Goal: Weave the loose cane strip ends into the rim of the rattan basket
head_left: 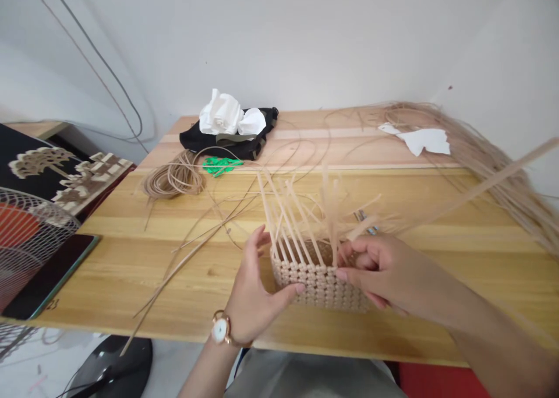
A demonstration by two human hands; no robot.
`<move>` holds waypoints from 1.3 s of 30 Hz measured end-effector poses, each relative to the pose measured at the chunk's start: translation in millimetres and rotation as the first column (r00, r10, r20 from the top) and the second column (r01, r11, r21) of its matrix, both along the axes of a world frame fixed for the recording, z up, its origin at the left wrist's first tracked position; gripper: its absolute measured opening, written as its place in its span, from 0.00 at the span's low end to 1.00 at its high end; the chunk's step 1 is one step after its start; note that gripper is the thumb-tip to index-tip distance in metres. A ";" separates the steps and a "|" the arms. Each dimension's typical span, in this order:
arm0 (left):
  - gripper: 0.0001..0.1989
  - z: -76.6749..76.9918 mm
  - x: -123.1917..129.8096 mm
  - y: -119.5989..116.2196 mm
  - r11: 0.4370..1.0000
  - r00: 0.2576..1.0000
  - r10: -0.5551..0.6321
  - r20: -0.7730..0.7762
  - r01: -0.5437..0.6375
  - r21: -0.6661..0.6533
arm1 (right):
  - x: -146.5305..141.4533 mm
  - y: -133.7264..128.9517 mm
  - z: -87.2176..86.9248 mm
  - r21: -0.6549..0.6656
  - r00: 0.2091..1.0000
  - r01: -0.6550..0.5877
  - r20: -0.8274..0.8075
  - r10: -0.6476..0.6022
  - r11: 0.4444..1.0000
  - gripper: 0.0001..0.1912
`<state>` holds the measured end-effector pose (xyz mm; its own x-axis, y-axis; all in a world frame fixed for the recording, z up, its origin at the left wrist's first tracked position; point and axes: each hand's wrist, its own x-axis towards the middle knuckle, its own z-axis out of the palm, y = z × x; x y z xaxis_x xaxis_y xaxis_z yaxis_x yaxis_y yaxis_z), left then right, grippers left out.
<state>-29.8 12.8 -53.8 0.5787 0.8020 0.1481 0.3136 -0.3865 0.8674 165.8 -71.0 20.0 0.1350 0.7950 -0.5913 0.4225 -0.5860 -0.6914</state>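
Note:
A woven basket of pale strips stands near the front edge of the wooden table, with several upright stakes rising from its rim. My left hand, with a watch on the wrist, wraps round the basket's left end, thumb on the front wall and fingers behind. At the right part of the rim, my right hand pinches a weaving strip between thumb and fingers. A long pale strip runs from near that hand to the upper right, blurred by motion.
Behind lie a cane coil, green material, a black bag with white paper, and a white scrap. Long strands spread at the right. A phone rests at the left edge; loose canes cross the table.

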 end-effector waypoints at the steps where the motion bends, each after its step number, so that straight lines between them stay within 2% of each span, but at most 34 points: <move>1: 0.39 3.4 -0.5 -3.9 0.984 0.998 0.066 -0.002 -0.065 0.167 | -1.5 -0.6 -0.5 0.003 1.000 0.000 0.008 0.000 1.000 0.06; 2: 0.34 7.7 -0.4 -7.5 0.942 0.995 0.101 0.001 -0.096 0.322 | -2.7 -1.5 -1.2 0.010 1.000 -0.002 0.010 0.002 1.000 0.06; 4: 0.23 17.0 2.1 -13.6 0.852 0.999 0.047 -0.020 -0.030 0.523 | -4.4 -3.5 -2.5 0.031 1.000 -0.009 0.014 0.008 0.999 0.06; 7: 0.12 27.5 11.4 -18.3 0.783 0.992 -0.053 -0.114 0.112 0.611 | -4.7 -5.7 -3.1 0.033 1.000 -0.015 0.011 0.015 0.999 0.06; 9: 0.10 30.5 18.3 -19.1 0.785 0.987 -0.069 -0.147 0.145 0.602 | -3.7 -6.6 -3.0 0.025 1.000 -0.017 -0.011 0.017 1.000 0.08; 13: 0.07 31.7 25.4 -19.4 0.809 0.987 -0.020 -0.162 0.111 0.577 | -0.1 -8.7 -3.1 0.035 0.998 -0.029 -0.053 0.031 0.999 0.09; 20: 0.10 33.3 26.1 -19.4 0.836 0.974 0.010 -0.228 0.117 0.536 | 3.3 -8.4 -2.2 0.023 0.996 -0.082 -0.039 0.083 0.996 0.12; 25: 0.08 33.2 26.9 -16.1 0.838 0.959 -0.048 -0.281 0.192 0.511 | 1.3 -5.6 -2.2 0.023 0.997 -0.070 -0.015 0.071 0.997 0.12; 32: 0.05 32.7 27.2 -11.0 0.868 0.954 -0.140 -0.265 0.247 0.430 | -2.3 -5.0 1.5 0.014 0.998 -0.059 -0.038 0.059 0.998 0.11; 36: 0.03 30.1 26.1 -10.8 0.873 0.956 -0.172 -0.237 0.259 0.414 | -7.2 -8.0 5.3 0.057 0.995 -0.074 0.067 0.070 0.996 0.10; 39: 0.03 28.3 22.0 -15.6 0.859 0.957 -0.188 -0.219 0.268 0.436 | -14.2 -20.0 -0.7 0.132 0.981 -0.095 0.182 0.070 0.987 0.08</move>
